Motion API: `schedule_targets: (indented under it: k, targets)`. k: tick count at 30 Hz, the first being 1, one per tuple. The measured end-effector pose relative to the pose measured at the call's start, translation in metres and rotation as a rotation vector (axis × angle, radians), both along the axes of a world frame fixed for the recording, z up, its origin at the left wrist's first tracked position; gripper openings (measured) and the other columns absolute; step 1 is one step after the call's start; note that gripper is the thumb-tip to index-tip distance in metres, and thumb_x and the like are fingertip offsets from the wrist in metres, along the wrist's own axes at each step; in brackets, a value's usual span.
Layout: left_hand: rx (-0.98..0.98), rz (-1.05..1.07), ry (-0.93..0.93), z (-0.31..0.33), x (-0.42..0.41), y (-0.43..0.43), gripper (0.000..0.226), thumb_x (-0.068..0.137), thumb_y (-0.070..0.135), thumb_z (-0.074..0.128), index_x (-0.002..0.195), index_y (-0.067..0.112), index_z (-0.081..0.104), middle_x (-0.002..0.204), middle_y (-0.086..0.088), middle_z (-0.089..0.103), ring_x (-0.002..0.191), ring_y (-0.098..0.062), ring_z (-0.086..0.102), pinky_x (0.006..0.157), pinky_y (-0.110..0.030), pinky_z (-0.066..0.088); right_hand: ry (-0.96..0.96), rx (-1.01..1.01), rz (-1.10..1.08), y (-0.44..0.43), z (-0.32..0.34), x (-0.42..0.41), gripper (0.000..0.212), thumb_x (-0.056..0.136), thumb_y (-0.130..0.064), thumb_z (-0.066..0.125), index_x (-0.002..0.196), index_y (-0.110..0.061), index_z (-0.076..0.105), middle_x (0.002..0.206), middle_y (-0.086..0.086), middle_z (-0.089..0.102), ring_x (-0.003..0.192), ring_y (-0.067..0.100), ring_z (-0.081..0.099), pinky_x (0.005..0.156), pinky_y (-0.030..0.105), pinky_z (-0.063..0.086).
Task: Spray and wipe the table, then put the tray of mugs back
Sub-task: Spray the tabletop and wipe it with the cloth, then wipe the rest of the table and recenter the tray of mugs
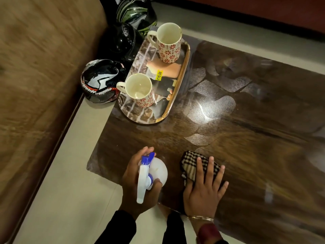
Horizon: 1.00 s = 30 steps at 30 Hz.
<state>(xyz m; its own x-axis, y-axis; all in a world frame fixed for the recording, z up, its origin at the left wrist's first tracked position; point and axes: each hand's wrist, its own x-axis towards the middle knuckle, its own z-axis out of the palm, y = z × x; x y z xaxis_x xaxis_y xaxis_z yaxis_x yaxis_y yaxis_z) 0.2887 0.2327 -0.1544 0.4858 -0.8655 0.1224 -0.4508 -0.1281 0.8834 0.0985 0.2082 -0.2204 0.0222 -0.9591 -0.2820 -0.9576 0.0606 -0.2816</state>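
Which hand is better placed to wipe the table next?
Right, probably. The right hand lies flat on the checked cloth, which rests on the table. The left hand grips the spray bottle, so it is occupied.
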Motion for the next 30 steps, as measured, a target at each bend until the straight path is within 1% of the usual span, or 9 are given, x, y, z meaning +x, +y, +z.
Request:
schedule_targets:
  k: [3, 5, 8, 13, 16, 18, 20, 24, 30]
  targets:
    - [0.06, -0.151, -0.01, -0.004, 0.012, -0.003, 0.084, 0.078, 0.052, 0.072, 0.15, 0.035, 0.034, 0.142, -0.005, 0.056, 0.126, -0.028, 0.06, 0.102, -0.044, 0.053, 0.017, -0.008, 0.026, 0.002, 0.004, -0.004, 0.073, 0.091, -0.054, 0.04, 0.159, -0.032, 0.031, 0.172, -0.002, 0.008, 0.158, 0.035, -0.001, 0.117, 0.073, 0.016]
    - [0.109, -0.185, -0.042, 0.0, 0.025, 0.006, 0.084, 0.078, 0.053, 0.073, 0.151, 0.034, 0.035, 0.148, 0.002, 0.051, 0.135, -0.02, 0.051, 0.107, -0.048, 0.05, -0.016, -0.044, 0.04, -0.002, 0.013, -0.01, 0.076, 0.091, -0.061, 0.04, 0.159, -0.029, 0.033, 0.172, -0.003, 0.011, 0.158, 0.033, 0.0, 0.118, 0.071, 0.013]
    - [0.217, -0.328, -0.23, 0.009, 0.062, 0.019, 0.108, 0.059, 0.037, 0.094, 0.148, 0.006, 0.041, 0.154, -0.004, 0.045, 0.143, -0.026, 0.044, 0.106, -0.061, 0.045, -0.124, -0.129, 0.109, -0.022, 0.029, -0.022, 0.08, 0.083, -0.056, 0.046, 0.156, -0.022, 0.04, 0.17, 0.0, 0.018, 0.158, 0.031, 0.006, 0.119, 0.069, 0.011]
    - [0.263, -0.276, -0.435, 0.014, 0.115, 0.029, 0.087, 0.064, 0.031, 0.088, 0.133, -0.007, 0.054, 0.141, -0.013, 0.057, 0.133, -0.024, 0.053, 0.108, -0.035, 0.045, -0.276, -0.234, 0.415, -0.094, 0.041, -0.037, 0.088, 0.072, -0.055, 0.049, 0.149, -0.012, 0.048, 0.166, 0.011, 0.028, 0.155, 0.033, 0.018, 0.119, 0.065, 0.015]
    - [0.197, -0.024, -0.338, 0.006, 0.125, 0.019, 0.042, 0.08, 0.025, 0.07, 0.111, -0.002, 0.068, 0.108, -0.013, 0.07, 0.102, -0.015, 0.065, 0.091, -0.024, 0.051, -0.395, -0.287, 0.383, -0.153, 0.051, -0.028, 0.074, 0.08, -0.048, 0.053, 0.143, -0.01, 0.05, 0.157, 0.012, 0.038, 0.147, 0.03, 0.034, 0.116, 0.055, 0.027]
    - [0.209, 0.233, -0.217, -0.001, 0.12, -0.001, 0.008, 0.088, 0.018, 0.07, 0.095, 0.014, 0.071, 0.085, -0.009, 0.07, 0.079, -0.02, 0.066, 0.075, -0.033, 0.056, -0.471, -0.259, 0.242, -0.2, 0.054, -0.008, 0.057, 0.091, -0.04, 0.057, 0.138, -0.01, 0.052, 0.146, 0.011, 0.044, 0.134, 0.025, 0.044, 0.11, 0.043, 0.037]
    - [0.303, 0.42, -0.089, -0.004, 0.108, -0.029, 0.015, 0.09, 0.014, 0.074, 0.082, 0.026, 0.068, 0.071, -0.005, 0.068, 0.066, -0.026, 0.065, 0.067, -0.04, 0.056, -0.524, -0.244, 0.105, -0.257, 0.047, 0.016, 0.042, 0.097, -0.03, 0.061, 0.133, -0.01, 0.055, 0.133, 0.01, 0.051, 0.115, 0.021, 0.053, 0.1, 0.039, 0.049]
    - [0.531, 0.497, 0.056, -0.005, 0.088, -0.082, 0.018, 0.088, 0.034, 0.074, 0.078, 0.019, 0.069, 0.068, 0.001, 0.07, 0.067, -0.018, 0.068, 0.076, -0.038, 0.06, -0.546, -0.161, -0.031, -0.37, 0.034, 0.064, 0.029, 0.097, -0.022, 0.065, 0.124, -0.011, 0.063, 0.113, 0.001, 0.064, 0.098, 0.014, 0.061, 0.083, 0.022, 0.054]
    - [0.695, 0.577, 0.191, -0.021, 0.076, -0.118, 0.042, 0.084, 0.062, 0.061, 0.082, 0.021, 0.07, 0.071, 0.004, 0.075, 0.076, -0.017, 0.074, 0.085, -0.039, 0.059, -0.535, 0.042, 0.035, -0.451, 0.036, 0.141, 0.046, 0.095, -0.027, 0.069, 0.139, -0.018, 0.058, 0.116, -0.002, 0.066, 0.102, 0.015, 0.064, 0.095, 0.026, 0.053]
